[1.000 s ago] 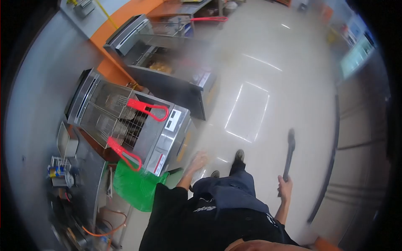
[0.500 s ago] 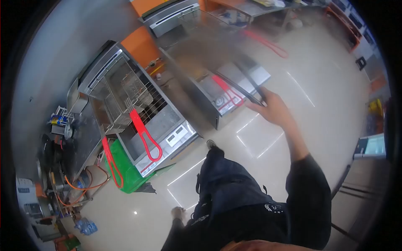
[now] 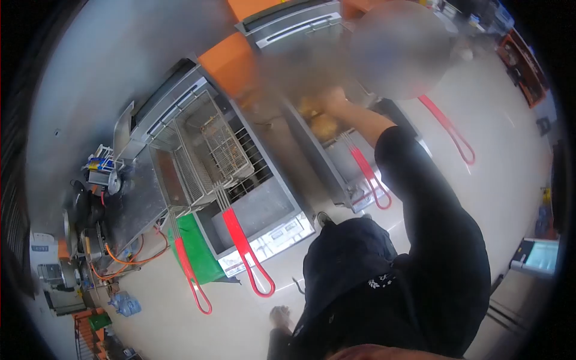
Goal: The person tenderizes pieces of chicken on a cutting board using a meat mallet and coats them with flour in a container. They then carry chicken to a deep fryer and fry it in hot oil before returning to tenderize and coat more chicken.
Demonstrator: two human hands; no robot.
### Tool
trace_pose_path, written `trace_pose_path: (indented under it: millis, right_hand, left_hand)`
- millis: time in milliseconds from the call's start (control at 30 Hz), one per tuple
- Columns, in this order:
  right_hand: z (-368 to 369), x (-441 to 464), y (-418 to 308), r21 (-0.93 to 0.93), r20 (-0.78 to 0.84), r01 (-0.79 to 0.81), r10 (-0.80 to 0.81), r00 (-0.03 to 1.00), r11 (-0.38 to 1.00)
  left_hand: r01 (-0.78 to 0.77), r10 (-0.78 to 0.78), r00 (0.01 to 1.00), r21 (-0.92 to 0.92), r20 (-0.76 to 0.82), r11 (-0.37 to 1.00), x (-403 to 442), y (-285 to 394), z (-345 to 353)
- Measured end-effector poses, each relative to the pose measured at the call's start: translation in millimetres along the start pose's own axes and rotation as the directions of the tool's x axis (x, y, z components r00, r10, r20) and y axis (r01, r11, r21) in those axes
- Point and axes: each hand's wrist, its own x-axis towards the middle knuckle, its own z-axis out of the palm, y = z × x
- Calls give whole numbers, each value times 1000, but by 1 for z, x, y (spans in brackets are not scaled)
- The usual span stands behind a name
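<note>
My right hand (image 3: 333, 101) reaches over the far fryer (image 3: 354, 195), smeared by haze. The tongs it gripped half a second ago are hard to make out now. Beneath and beside this hand lie golden-brown food pieces (image 3: 324, 127), too hazy to name. A fryer basket's red handle (image 3: 371, 177) sticks out over the fryer's front edge, below my forearm. My left hand (image 3: 281, 317) hangs low at my side above the floor, fingers loosely apart, with nothing visible in it.
The near fryer (image 3: 267, 231) carries wire baskets (image 3: 222, 141) with red handles. Another red handle (image 3: 447, 129) juts out beyond the far fryer. A green bin or bag (image 3: 201, 252), an orange hose (image 3: 129, 263) and water bottles (image 3: 125, 304) are on the left.
My right hand has moved forward and left, from in front of the far fryer to above its food. The view has shifted, bringing the near fryer closer.
</note>
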Motion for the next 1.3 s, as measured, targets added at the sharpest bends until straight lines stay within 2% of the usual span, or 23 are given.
trace_pose_path:
  millis: [33,100,133,167,200,233,300,433,500,600,700,800,900,1000,1100,1200,1300]
  right_hand:
    - [1,16,-1,-92,17,70,-69,997,993]
    - [10,37,-6,-268,85,222,-206,975,937]
    - [14,44,-9,-231,67,210,-199,978,950]
    - [14,49,-10,-192,46,194,-189,981,962]
    - [13,54,-11,-148,22,174,-173,985,974]
    - [21,63,-5,-142,21,205,-204,979,968]
    - [22,71,8,-111,33,222,-220,975,969]
    - [-16,47,28,84,105,84,-93,990,993]
    - [-14,44,36,236,107,27,-54,993,971]
    - [27,47,32,355,52,-103,90,995,929]
    - [67,53,26,446,-5,-62,72,997,893]
    - [53,46,21,504,198,-191,103,975,842]
    - [31,21,23,603,224,-255,146,963,756]
    - [32,11,33,693,260,-251,91,961,676]
    - [22,-9,32,656,206,-239,135,969,716]
    - [24,-11,26,512,180,-173,92,979,842]
    - [-4,-34,13,429,21,-126,130,991,894]
  left_hand:
    - [27,-27,1000,-14,-2,1000,-4,-4,7]
    - [28,-31,999,166,19,986,-33,16,26]
    - [25,-33,999,254,29,967,-49,27,36]
    - [-169,67,977,534,204,828,-56,31,42]
    - [-379,104,912,719,397,582,-61,35,46]
    - [-256,57,935,554,350,793,-63,0,66]
    - [-128,-4,957,436,290,891,-66,7,90]
    - [-120,-3,957,409,288,905,-54,36,113]
    - [-131,10,957,397,291,909,-49,43,120]
    - [-162,39,953,396,301,904,-39,52,120]
    - [-198,74,949,397,306,896,-24,55,111]
    - [-230,104,945,407,309,884,-12,56,99]
    - [-253,124,941,411,315,876,-3,55,91]
    - [-273,144,937,410,320,870,6,54,84]
    - [-287,157,933,408,323,867,11,52,81]
    - [-300,170,930,408,324,862,15,50,80]
    - [-303,180,932,404,316,863,14,48,80]
